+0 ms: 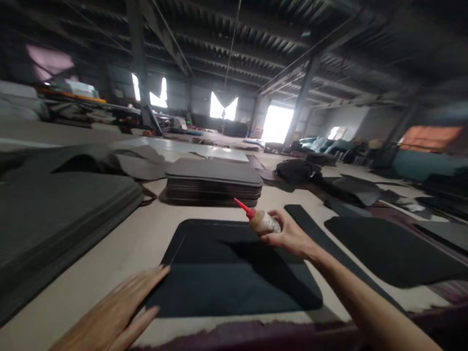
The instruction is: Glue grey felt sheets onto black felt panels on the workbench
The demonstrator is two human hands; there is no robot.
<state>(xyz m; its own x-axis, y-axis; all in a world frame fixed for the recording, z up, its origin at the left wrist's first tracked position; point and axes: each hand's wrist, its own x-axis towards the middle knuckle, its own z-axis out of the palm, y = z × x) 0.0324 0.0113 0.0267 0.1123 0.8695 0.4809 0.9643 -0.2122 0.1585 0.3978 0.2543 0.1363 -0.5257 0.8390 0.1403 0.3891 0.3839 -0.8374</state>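
My right hand [288, 235] is wrapped round a glue bottle [263, 222] with a red pointed nozzle, held tilted above a dark mat piece [234, 273]. The nozzle points up and to the left, toward the far side. This piece lies flat on the table and has rounded corners; a thin pale line runs along its left edge. At its left edge rests my left hand [124, 302], fingers stretched out and thumb apart, with nothing in it. The hand's fingertips touch the edge of the piece.
Behind the piece stands a stack of grey mats [214, 183]. A thick pile of dark sheets [66, 209] fills the left. To the right lie a long dark strip [329, 243] and another dark mat [395, 248]. A crumpled black bundle [298, 170] sits farther back.
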